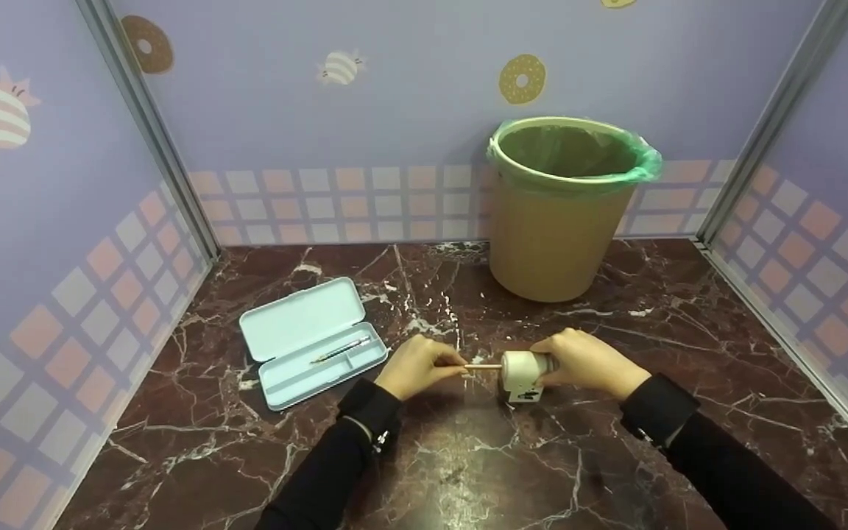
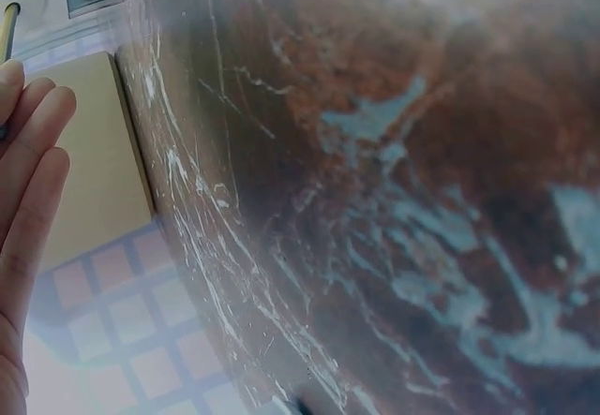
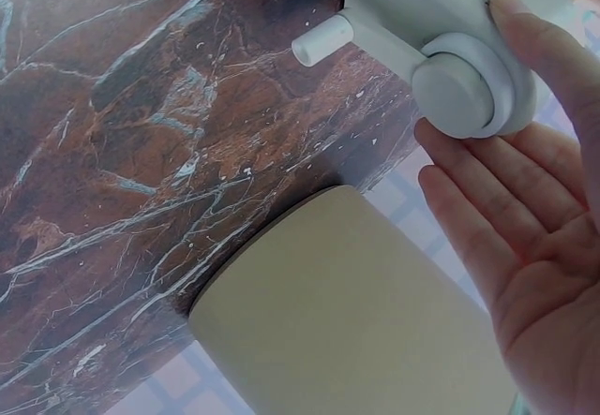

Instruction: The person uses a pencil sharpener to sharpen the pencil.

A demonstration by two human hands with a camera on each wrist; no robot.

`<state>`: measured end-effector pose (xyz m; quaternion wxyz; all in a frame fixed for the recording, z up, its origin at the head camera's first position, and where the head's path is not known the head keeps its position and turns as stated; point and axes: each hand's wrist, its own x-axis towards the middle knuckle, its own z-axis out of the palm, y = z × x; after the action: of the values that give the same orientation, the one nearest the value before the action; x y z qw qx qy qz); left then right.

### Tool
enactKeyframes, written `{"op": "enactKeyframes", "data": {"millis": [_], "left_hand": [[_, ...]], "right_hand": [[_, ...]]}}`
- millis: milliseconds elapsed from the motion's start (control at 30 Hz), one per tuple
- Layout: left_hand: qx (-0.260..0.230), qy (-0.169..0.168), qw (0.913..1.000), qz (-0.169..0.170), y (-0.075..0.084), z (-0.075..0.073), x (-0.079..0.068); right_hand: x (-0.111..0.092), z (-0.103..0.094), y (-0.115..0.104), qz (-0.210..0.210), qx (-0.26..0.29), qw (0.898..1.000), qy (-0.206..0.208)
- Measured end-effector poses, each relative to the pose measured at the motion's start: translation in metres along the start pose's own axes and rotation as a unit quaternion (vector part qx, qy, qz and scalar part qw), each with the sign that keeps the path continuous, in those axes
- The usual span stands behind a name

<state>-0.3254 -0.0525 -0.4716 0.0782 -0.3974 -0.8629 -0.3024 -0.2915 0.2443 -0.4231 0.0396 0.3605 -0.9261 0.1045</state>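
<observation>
The white pencil sharpener [image 1: 521, 374] is in front of you, just right of the middle of the dark red marbled table [image 1: 439, 478], with its round face turned toward your left hand [image 1: 418, 366]. Your right hand [image 1: 587, 361] grips it from the right side, the thumb laid on the body and the other fingers behind it; the right wrist view shows its crank handle [image 3: 322, 40] standing out to one side, near no finger. Your left hand pinches a thin pencil [image 1: 484, 366] between thumb and fingertips, and the pencil lies roughly level, its far end meeting the round face; you cannot tell from here how deep its tip sits. Just to the left of your left hand, a pale blue pencil case [image 1: 299, 383] lies open at a slant, its lid [image 1: 302, 320] folded back on the far side, and in its tray a slim pen [image 1: 341, 350] rests at an angle, gold end toward the left. Beyond your right hand, against the back wall [image 1: 394, 110], stands a tan bin [image 1: 553, 243] with a green liner [image 1: 641, 165] folded over its rim, and the lilac wall carries pink and white squares along its bottom
</observation>
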Motion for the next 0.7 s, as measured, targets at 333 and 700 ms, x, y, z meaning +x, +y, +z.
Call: {"op": "enactKeyframes", "data": {"millis": [333, 700], "left_hand": [[0.000, 0.004, 1.0000, -0.002, -0.0008, 0.0001, -0.0020], [-0.024, 0.001, 0.9997, -0.003, -0.0034, 0.0008, -0.0034]], "right_hand": [[0.0012, 0.0014, 0.0004, -0.002, -0.004, 1.000, 0.000], [0.0001, 0.0007, -0.0020, -0.015, -0.015, 1.000, 0.008]]}}
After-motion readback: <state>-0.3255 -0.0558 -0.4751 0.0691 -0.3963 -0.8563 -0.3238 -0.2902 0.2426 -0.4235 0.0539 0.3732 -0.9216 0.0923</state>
